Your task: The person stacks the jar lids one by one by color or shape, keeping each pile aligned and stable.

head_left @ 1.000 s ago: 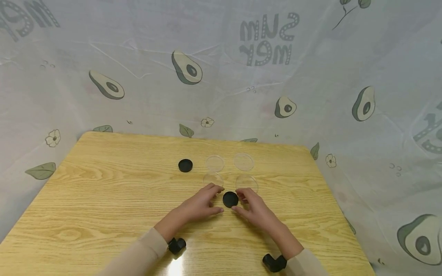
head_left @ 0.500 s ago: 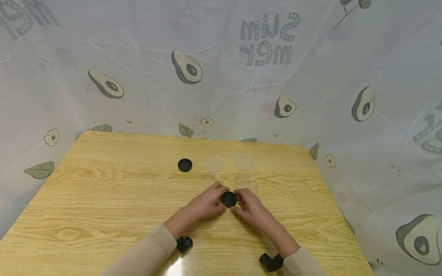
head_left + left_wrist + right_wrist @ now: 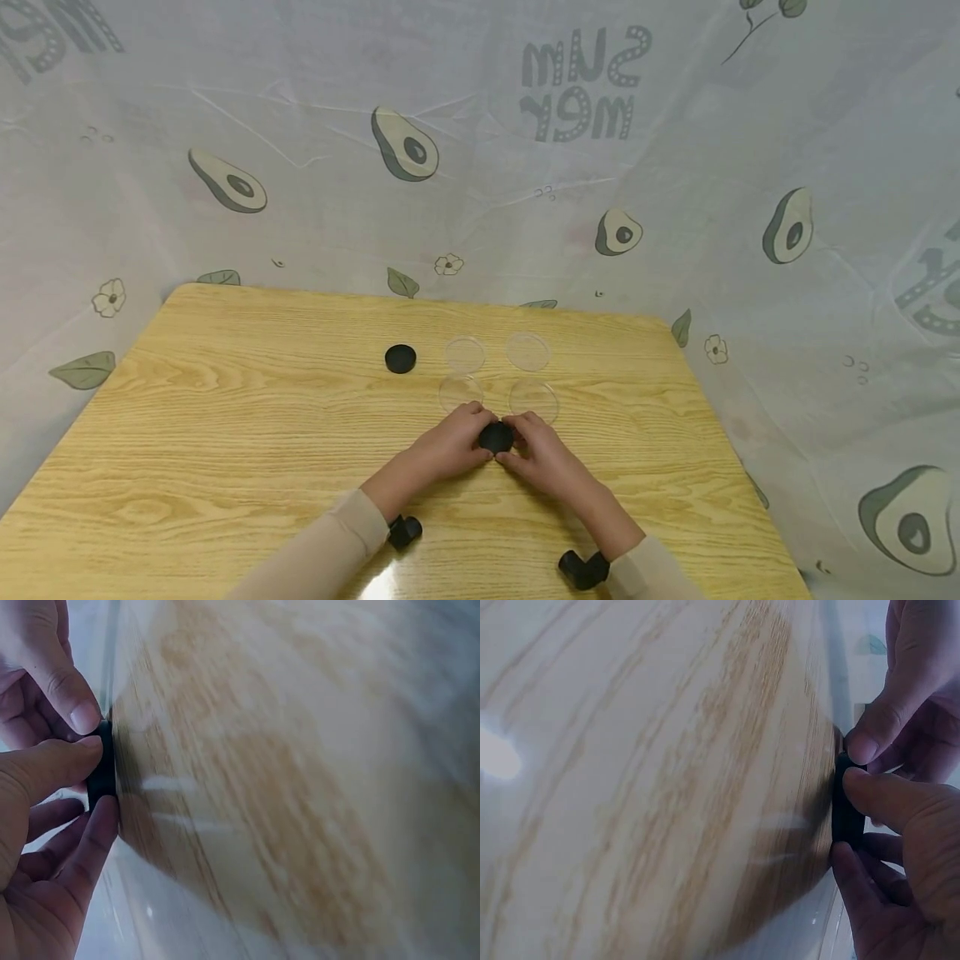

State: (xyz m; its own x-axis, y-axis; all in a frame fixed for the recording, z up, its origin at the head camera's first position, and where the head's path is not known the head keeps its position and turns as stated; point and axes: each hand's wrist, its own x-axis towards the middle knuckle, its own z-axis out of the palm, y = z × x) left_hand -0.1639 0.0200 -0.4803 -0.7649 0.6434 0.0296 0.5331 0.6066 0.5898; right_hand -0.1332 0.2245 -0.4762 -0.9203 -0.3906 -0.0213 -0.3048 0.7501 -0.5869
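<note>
In the head view, a black round lid [image 3: 496,438] rests on the table between both hands. My left hand [image 3: 456,443] grips its left side with thumb and fingers. On the other side, my right hand [image 3: 546,457] holds it the same way. The left wrist view shows the lid [image 3: 102,769] edge-on, its thin side low against the tabletop. In the right wrist view the two thumbs lie close together on top of the lid [image 3: 849,806]. Fingers hide part of its rim.
A second black lid [image 3: 401,359] lies farther back on the wooden table [image 3: 262,400]. Several clear round discs stand beyond the hands, among them a front right disc [image 3: 534,402] and a back right disc [image 3: 528,352]. A patterned curtain [image 3: 495,225] hangs behind the table.
My left hand has moved right to the black lid and its fingers have closed on it. The right hand has closed in too. The lid has shifted slightly left and toward me.
</note>
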